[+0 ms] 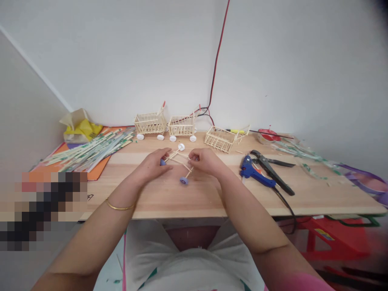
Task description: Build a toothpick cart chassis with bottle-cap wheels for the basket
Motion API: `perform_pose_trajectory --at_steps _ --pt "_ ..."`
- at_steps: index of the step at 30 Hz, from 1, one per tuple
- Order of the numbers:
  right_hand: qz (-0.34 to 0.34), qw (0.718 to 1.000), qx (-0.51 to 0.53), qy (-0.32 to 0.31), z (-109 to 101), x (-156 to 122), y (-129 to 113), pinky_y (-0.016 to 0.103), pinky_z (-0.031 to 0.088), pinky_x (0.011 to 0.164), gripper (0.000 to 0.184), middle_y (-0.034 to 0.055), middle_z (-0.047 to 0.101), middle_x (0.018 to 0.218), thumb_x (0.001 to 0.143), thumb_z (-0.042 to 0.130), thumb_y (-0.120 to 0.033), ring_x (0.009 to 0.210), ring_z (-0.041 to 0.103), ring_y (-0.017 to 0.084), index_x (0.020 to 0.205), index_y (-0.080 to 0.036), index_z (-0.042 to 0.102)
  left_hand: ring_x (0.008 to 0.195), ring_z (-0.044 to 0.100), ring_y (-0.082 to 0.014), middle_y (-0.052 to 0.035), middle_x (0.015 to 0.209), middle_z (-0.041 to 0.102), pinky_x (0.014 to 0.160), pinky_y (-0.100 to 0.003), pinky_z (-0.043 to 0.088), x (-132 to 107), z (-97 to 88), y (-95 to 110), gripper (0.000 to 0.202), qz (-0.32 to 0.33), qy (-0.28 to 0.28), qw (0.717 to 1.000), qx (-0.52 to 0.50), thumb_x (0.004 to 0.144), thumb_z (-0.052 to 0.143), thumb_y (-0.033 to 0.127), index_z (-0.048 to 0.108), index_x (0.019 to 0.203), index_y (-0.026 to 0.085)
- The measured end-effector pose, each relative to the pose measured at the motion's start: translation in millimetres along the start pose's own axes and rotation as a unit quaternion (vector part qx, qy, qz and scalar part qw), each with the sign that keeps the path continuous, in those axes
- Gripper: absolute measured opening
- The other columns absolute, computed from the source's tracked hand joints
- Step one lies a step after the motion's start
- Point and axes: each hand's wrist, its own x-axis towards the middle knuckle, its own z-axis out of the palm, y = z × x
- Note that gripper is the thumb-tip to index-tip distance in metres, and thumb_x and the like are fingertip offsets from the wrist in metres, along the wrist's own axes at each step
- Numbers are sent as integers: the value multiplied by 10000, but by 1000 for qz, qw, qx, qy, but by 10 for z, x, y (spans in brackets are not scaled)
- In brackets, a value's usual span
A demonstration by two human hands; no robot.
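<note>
Between my hands, low over the wooden table, is a small wheeled stick frame (181,161) made of thin pale sticks. My left hand (154,165) is closed at its left corner, thumb and fingers around a bluish wheel (163,162). On the right, my right hand (205,161) pinches the frame's other side; the wheel there, if any, is hidden by the fingers. A white wheel (181,147) sticks out at the far corner, and a purple-blue wheel (183,180) at the near one.
Behind stand two wheeled stick carts (150,123) and a wheelless stick basket (220,138). Wrapped sticks (91,149) lie left. To the right are a blue glue gun (257,173), black-handled cutters (274,174), a red bowl (269,136) and torn wrappers (315,161).
</note>
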Motion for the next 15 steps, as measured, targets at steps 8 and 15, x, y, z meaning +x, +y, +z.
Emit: perform_pose_trajectory --at_steps 8,15 --pt "-20 999 46 22 -45 -14 -36 211 340 557 75 -17 591 625 747 560 -180 570 490 102 731 -160 630 671 624 -149 -116 1131 619 591 -281 483 -28 -137 92 709 -126 -28 966 -222 670 710 447 511 1285 156" --pt "-27 999 28 -7 -12 -8 7 214 357 569 78 -1 631 659 738 579 -142 599 537 109 764 -152 652 659 623 -148 -75 965 659 543 -243 457 -39 -189 99 591 -161 -46 954 -248 659 718 431 580 1167 160"
